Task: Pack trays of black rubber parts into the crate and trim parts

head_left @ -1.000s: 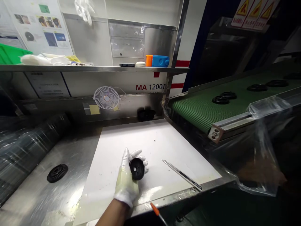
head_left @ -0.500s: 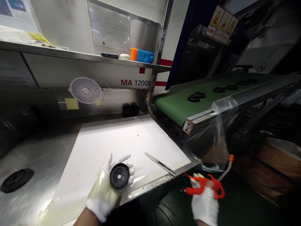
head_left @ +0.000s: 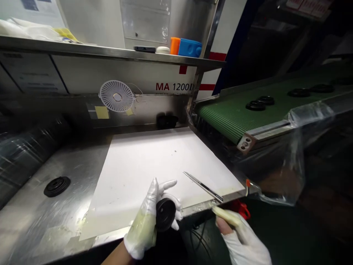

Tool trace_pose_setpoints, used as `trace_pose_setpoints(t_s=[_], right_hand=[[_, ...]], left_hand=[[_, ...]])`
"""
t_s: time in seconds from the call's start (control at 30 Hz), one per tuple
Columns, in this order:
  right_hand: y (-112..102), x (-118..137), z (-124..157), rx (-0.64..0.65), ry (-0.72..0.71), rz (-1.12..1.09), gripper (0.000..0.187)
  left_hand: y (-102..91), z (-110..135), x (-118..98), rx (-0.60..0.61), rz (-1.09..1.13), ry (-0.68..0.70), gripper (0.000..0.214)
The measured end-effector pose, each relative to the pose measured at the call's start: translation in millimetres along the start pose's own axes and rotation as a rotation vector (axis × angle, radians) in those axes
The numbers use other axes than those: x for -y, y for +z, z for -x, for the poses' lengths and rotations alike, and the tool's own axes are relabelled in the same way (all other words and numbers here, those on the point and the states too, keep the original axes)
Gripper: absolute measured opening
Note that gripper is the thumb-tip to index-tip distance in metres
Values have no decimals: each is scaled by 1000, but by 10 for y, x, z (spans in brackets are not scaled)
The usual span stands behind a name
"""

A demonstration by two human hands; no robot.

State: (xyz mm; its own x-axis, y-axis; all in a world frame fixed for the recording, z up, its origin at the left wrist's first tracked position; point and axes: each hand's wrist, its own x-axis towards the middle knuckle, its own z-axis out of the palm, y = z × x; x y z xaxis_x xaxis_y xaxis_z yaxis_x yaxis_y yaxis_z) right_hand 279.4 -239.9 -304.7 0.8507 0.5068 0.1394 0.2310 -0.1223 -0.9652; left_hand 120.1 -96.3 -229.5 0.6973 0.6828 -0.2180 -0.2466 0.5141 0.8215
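In the head view my left hand [head_left: 145,222], in a white glove, holds a black round ribbed-looking part [head_left: 165,214] over the front edge of the bench. The part is tilted, its hollow face turned to the right. My right hand [head_left: 244,233], gloved with the thumb bare, is beyond the bench edge with its fingers stretched out and nothing visible in them. Behind those fingers is a red air blow gun [head_left: 243,210], mostly hidden, apart from the hand as far as I can see. A slim utility knife [head_left: 203,186] lies on the white sheet [head_left: 149,162] between the hands.
Another black round part [head_left: 57,186] lies on the metal bench at left. A green conveyor belt [head_left: 220,116] at right carries several black parts. A white fan grille [head_left: 117,96] stands at the back wall below a metal shelf [head_left: 110,52]. Clear plastic [head_left: 292,176] hangs off the conveyor.
My right hand has let go of the red air blow gun, which now sits lower behind it. My left hand has turned the black part onto a tilt. The view has swung left.
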Motion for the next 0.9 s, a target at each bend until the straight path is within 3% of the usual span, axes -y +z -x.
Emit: trace_pose_setpoints(t_s=[0.1,0.2,0.27,0.33,0.4,0.5,0.6,0.7,0.83,0.9], right_hand=[[321,620,-28,296,-476,76,37],[635,832,-58,421,-684,114,24],[747,831,-45,476,-607,74,19],[747,800,-79,470,-422,16,25],[660,764,-222,331,-304,66,33],[497,680,-596,147,-390,461,38],[417,534,-932,315,-414,817,31],[427,388,-1095,478,-333,940,35],[463,329,-1149,520,-397,975,48],[458,373,-1127,497,-345,779,51]], left_hand=[[27,54,20,1,33,-48,67],[-20,78,63,-32,112,-83,57],[-81,78,94,-24,172,-103,57],[-150,74,106,26,231,-133,65],[-213,70,94,75,270,-156,73],[-274,62,46,82,330,-173,71],[-304,49,-6,69,439,-197,61],[-349,43,-50,49,610,-164,45],[-478,79,-86,8,728,-76,38],[-557,118,-83,13,760,-57,40]])
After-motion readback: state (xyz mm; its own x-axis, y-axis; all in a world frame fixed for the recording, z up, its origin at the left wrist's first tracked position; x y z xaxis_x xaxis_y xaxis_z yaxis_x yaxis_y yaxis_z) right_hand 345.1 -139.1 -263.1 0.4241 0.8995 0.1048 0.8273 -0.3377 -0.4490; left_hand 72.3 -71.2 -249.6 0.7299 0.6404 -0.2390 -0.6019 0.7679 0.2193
